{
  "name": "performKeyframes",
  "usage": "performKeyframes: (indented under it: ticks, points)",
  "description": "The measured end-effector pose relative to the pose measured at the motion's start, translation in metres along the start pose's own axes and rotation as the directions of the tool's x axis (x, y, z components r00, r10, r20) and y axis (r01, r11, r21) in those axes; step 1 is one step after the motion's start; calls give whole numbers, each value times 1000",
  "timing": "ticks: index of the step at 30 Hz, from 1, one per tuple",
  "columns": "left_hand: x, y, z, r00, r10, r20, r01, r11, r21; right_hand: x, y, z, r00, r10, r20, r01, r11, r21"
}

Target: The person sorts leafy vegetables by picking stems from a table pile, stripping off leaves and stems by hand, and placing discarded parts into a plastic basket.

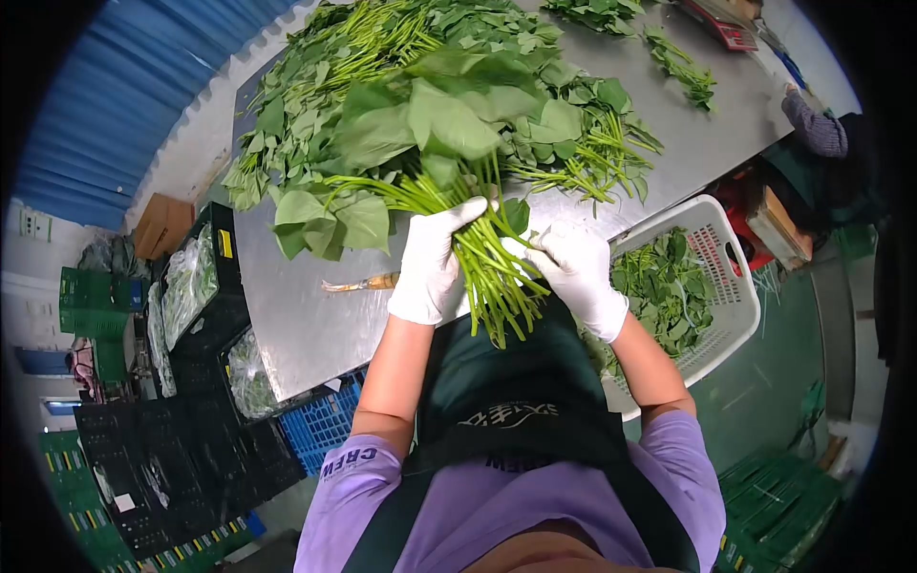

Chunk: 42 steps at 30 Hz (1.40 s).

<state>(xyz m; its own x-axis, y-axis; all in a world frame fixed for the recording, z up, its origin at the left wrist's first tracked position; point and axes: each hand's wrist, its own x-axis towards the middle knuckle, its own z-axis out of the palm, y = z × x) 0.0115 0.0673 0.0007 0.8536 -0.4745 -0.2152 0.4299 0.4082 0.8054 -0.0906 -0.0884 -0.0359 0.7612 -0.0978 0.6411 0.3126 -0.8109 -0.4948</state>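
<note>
While I am watching the head view, my left hand (pixel 432 263) is closing around the stems of the greens (pixel 430 143), held just above the tabletop (pixel 306 315); my right hand (pixel 576 275) is pinching the same stems lower down. I judge the bunch light, floppy and easily bruised, so the firm stems are where I am gripping. A basket (pixel 735 286) is sitting right of it.

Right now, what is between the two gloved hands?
In the head view, the green stems of the leafy bunch pass between the left hand and the right hand; both hands grip them.
</note>
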Motion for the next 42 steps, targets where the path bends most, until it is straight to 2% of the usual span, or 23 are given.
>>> performKeyframes:
  ticks: [2,3,6,7,10,12,13,14,16,20,21,22,23,24,25,28,30,31,33,34,37,40,42]
  points:
    - [-4,0,5,999,-15,-45,18,998,65,0,-7,-5,999,13,45,-16,998,58]
    - [-6,-2,6,999,3,-40,0,998,69,-3,-2,-7,949,178,262,-203,976,73]
    - [-13,-6,9,1000,-8,-16,9,996,85,3,1,-3,799,336,498,-589,602,539]
    - [-9,-15,5,1000,13,-2,-12,995,101,2,2,1,770,371,520,-638,423,644]
    - [-16,-15,15,999,-51,4,50,990,129,6,2,-2,759,422,495,-648,416,639]
    - [-21,-5,26,989,-138,51,131,984,119,3,1,-12,797,439,413,-601,525,602]
    - [-13,-19,22,1000,2,29,-5,995,100,0,1,-18,766,488,418,-629,436,643]
    - [-14,-20,21,996,-92,-20,94,991,98,-1,-1,-23,731,532,427,-647,341,682]
    - [-12,-27,26,998,60,4,-61,993,97,-9,-1,-32,739,577,347,-621,384,683]
    - [-12,-30,23,1000,-20,10,18,992,128,-23,4,-35,737,649,192,-559,425,712]
    - [-11,-28,20,1000,-3,-24,7,985,174,-30,14,-38,802,586,116,-556,661,504]
    - [-10,-24,16,998,17,-59,-4,976,219,-25,14,-49,691,721,42,-569,508,647]
    - [-5,-14,7,995,48,-90,-30,981,193,-32,40,-59,623,772,-125,-561,552,617]
    - [-9,3,3,985,97,-141,-79,988,130,-41,64,-75,703,644,-301,-433,724,537]
    - [-5,14,-9,971,86,-224,-63,992,107,-63,110,-83,536,832,-141,-243,312,919]
    - [-4,30,-30,936,211,-282,-193,977,91,-63,153,-105,484,842,239,-92,-222,971]
    - [-1,27,-29,947,176,-268,-180,984,11,-66,200,-81,496,852,168,-412,61,909]
    - [-1,26,-31,951,161,-265,-174,985,-25,-50,197,-75,487,873,-32,-645,384,660]
    - [-4,24,-33,967,93,-235,-106,993,-43,-37,230,-56,746,599,-291,-618,785,35]
    - [-5,22,-32,969,90,-228,-101,994,-38,-27,232,-54,874,359,-327,-471,793,-387]
    - [-6,20,-42,982,75,-174,-89,993,-76,-7,250,-51,924,382,7,-285,701,-653]
    - [-10,22,-42,975,91,-202,-104,993,-55,13,251,-64,853,506,129,-254,618,-744]
    - [-12,22,-43,969,125,-211,-130,991,-8,19,226,-82,965,263,-9,-209,746,-632]
